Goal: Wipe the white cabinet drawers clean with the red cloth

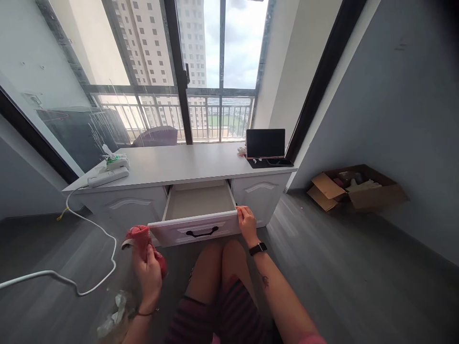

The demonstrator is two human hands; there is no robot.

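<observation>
Left hand [149, 273] is closed around a pink cloth [141, 237], held just beside the left end of the open drawer [199, 203] under the bench's [186, 162] front edge. Right hand [246, 223] is curled over the right end of the drawer's front panel, gripping its top rim. A tablet [265, 143] is stood at the bench's right rear corner.
</observation>
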